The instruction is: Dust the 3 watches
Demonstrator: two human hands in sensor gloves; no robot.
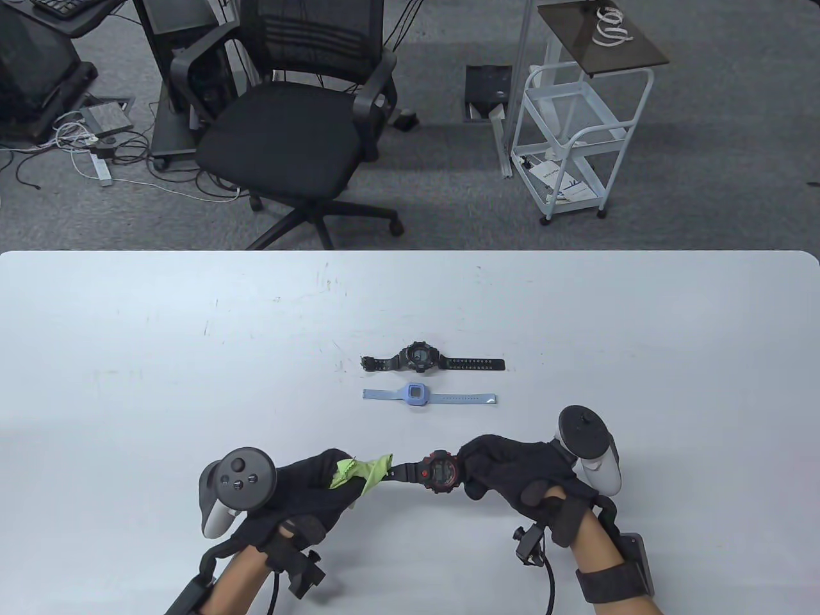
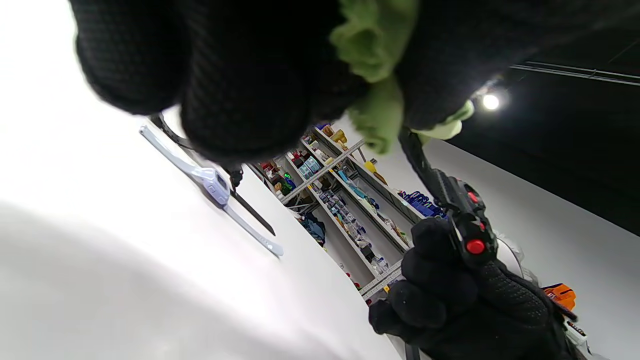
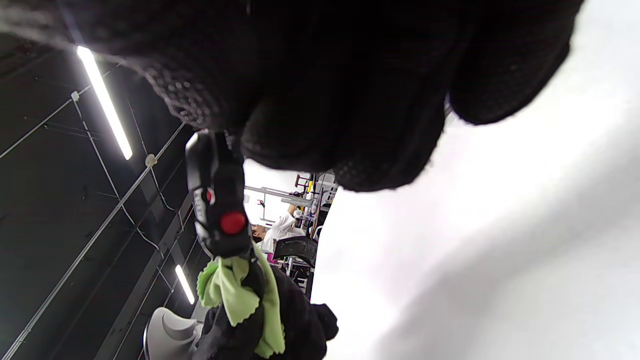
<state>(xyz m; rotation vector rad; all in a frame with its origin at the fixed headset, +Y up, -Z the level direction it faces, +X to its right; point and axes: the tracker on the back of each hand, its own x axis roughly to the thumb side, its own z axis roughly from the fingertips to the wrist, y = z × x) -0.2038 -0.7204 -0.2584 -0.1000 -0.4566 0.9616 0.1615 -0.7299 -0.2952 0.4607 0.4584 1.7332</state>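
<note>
A black and red watch (image 1: 439, 472) hangs above the table between both hands. My right hand (image 1: 506, 471) grips its right strap, fingers curled round it. My left hand (image 1: 320, 483) pinches a green cloth (image 1: 362, 473) round the left strap. In the left wrist view the cloth (image 2: 372, 60) bunches under my fingers and the red watch (image 2: 462, 220) runs down to the right glove. The right wrist view shows that watch (image 3: 217, 210) edge-on with the cloth (image 3: 240, 295) below it. A black watch (image 1: 419, 359) and a light blue watch (image 1: 419, 397) lie flat mid-table.
The white table (image 1: 160, 359) spreads wide to the left, right and far side of the two lying watches. Beyond its far edge stand a black office chair (image 1: 288, 128) and a white wire trolley (image 1: 576, 128) on grey carpet.
</note>
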